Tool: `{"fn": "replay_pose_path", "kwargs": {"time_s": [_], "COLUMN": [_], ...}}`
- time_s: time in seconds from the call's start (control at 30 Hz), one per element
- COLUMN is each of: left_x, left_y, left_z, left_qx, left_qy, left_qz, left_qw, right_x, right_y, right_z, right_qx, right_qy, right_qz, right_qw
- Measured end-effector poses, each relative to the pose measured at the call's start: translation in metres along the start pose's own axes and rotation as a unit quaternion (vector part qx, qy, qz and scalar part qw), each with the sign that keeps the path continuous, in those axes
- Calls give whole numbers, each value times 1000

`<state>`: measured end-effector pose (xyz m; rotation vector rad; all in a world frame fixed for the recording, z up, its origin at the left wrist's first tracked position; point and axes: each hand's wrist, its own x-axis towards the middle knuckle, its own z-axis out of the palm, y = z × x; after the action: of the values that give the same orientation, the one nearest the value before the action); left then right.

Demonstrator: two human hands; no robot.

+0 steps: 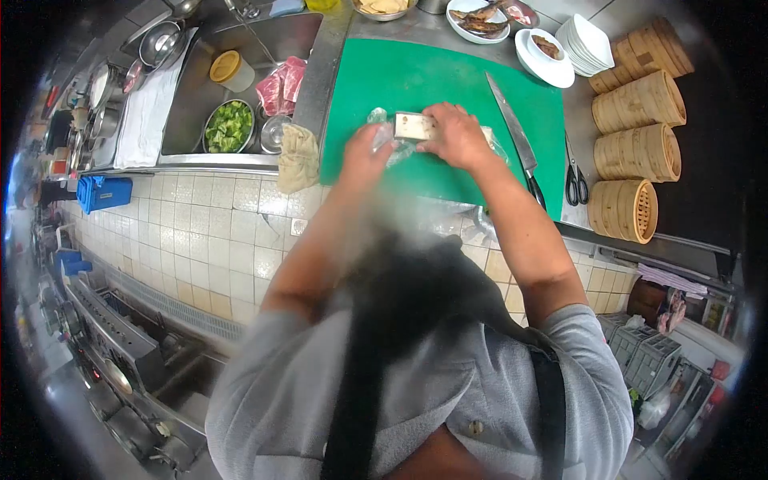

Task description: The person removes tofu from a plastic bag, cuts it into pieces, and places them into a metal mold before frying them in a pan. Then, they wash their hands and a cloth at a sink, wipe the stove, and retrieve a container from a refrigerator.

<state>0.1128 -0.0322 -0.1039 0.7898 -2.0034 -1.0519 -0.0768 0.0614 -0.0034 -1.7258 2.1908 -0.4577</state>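
Observation:
A pale, brown-flecked block of food (414,126) lies across the green cutting board (400,72), its left end bare. My right hand (458,138) is closed over the block's middle from above, and a pale piece shows past the fingers on the right. Clear plastic wrap (384,132) lies crumpled around the block's left end. My left hand (366,154) pinches that wrap beside the block. To the right of both hands a long kitchen knife (514,128) rests on the board, handle toward me.
Black scissors (576,182) lie right of the board, next to stacked bamboo steamers (636,152). Plates (588,44) and a bowl of fish (478,20) stand behind. On the left, a sink (188,96) holds chopped greens (229,126) and packed meat (282,84). A cloth (298,156) hangs at its edge.

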Motion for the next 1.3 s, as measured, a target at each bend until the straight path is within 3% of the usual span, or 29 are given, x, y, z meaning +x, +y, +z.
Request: {"fn": "replay_pose_path", "kwargs": {"time_s": [0.03, 0.1, 0.13, 0.2, 0.33, 0.4, 0.5, 0.53, 0.6, 0.67, 0.73, 0.8, 0.83, 0.87, 0.9, 1.0, 1.07, 1.13, 1.23, 1.27, 1.3], "left_x": [1, 8, 12, 22, 38, 48, 53, 51, 48, 42, 38, 29, 22, 16, 11, 0, -12, -30, -68, -81, -95], "left_y": [18, 59, 72, 94, 125, 128, 114, 108, 93, 65, 75, 95, 104, 114, 119, 100, 90, 64, 52, 64, 76], "left_z": [-5, -19, -19, -18, -5, 9, 26, 29, 30, 32, 32, 40, 52, 67, 77, 102, 98, 94, 66, 53, 40], "left_qx": [-1, -176, -177, -247, -297, -555, -617, -617, -518, -540, -562, -337, -336, -206, -65, 6, -30, 51, 116, 55, -7], "left_qy": [0, -5, -8, -1, -38, -7, -45, -43, 16, 54, 95, -10, -9, -48, -86, -157, -154, -158, -118, -101, -83], "left_qz": [-4, -195, -194, -199, -162, -167, -181, -184, -211, -224, -236, -196, -197, -47, 104, 100, 79, 50, 6, -66, -137], "left_qw": [1000, 965, 965, 948, 940, 815, 764, 764, 829, 809, 787, 921, 921, 976, 989, 983, 984, 985, 986, 991, 987], "right_x": [-1, -4, -6, -9, -23, -41, -65, -73, -84, -95, -102, -108, -109, -109, -109, -118, -128, -140, -157, -165, -173], "right_y": [-1, -2, -2, 0, 0, 11, 30, 32, 40, 49, 55, 63, 61, 56, 52, 51, 56, 69, 95, 97, 107], "right_z": [-4, -12, -13, -15, -38, -48, -44, -43, -39, -36, -35, -36, -37, -39, -40, -42, -49, -57, -63, -70, -75], "right_qx": [0, 85, 84, 100, 156, 308, 321, 360, 402, 500, 522, 502, 502, 504, 506, 477, 469, 464, 606, 660, 667], "right_qy": [-4, -11, -10, 60, 116, 146, 205, 228, 248, 286, 305, 300, 299, 285, 270, 239, 232, 259, 284, 283, 285], "right_qz": [1, 9, 12, -82, -92, 15, 57, 91, 94, 80, 75, 94, 94, 85, 76, 42, 50, 79, 68, 62, 56], "right_qw": [1000, 996, 996, 990, 977, 940, 923, 900, 877, 814, 793, 806, 806, 811, 816, 845, 851, 843, 740, 693, 686]}}
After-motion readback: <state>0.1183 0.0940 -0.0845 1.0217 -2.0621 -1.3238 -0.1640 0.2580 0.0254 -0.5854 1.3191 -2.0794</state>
